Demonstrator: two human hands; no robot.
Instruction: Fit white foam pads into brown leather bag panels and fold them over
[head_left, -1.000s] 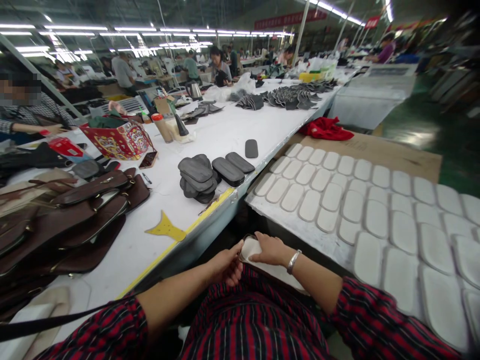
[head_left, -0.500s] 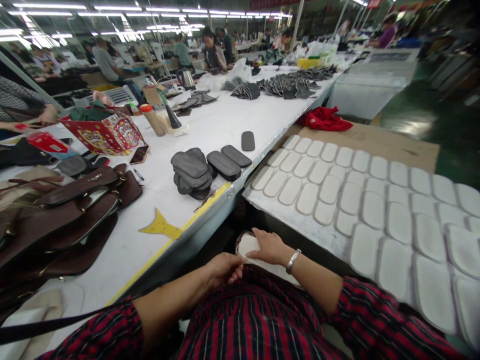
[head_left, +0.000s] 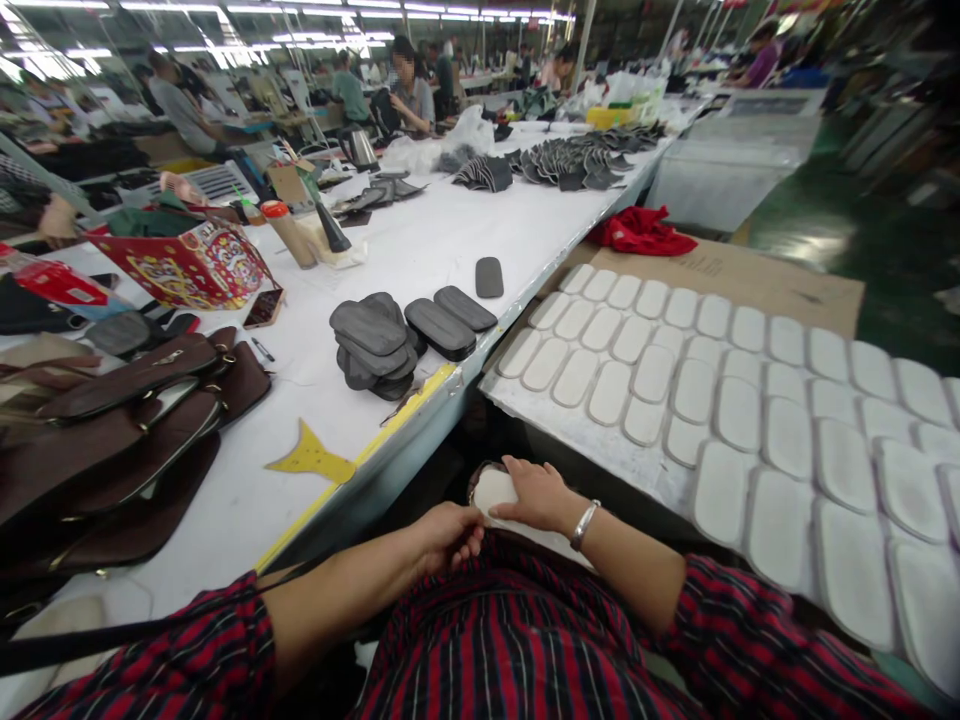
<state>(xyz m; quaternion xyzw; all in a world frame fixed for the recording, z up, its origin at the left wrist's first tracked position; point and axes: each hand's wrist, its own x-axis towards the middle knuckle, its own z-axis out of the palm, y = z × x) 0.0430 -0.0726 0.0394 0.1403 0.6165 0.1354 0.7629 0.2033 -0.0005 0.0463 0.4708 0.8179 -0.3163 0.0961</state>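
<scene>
A white pad (head_left: 495, 489) with a dark rim is held in front of the waist of a person in a red-and-black striped shirt (head_left: 510, 640), in the gap beside a white table and a board. The left hand (head_left: 452, 540) has its thumb and fingers pinched together on the pad's near left edge; the right hand (head_left: 541, 495), a silver bracelet (head_left: 586, 525) at its wrist, lies across the pad with the thumb stretched over the white face. Whether its fingers close around the far edge cannot be told.

To the right, rows of similar pads (head_left: 731, 412) cover much of the board (head_left: 525, 397), some overlapping, with cardboard (head_left: 806, 295) and a red cloth (head_left: 643, 232) beyond them. On the table (head_left: 420, 240), a yellow template (head_left: 313, 457) lies near the edge, close to a stack of black pieces (head_left: 373, 345); more lie just beside it, and a single one (head_left: 489, 278) sits apart. Brown bags (head_left: 135, 430) are heaped at left, near a phone (head_left: 264, 308), a pen (head_left: 262, 349) and a red patterned box (head_left: 199, 262). Farther back stand an orange-lidded cup (head_left: 289, 236) and a kettle (head_left: 358, 150), with other workers (head_left: 411, 90) beyond
</scene>
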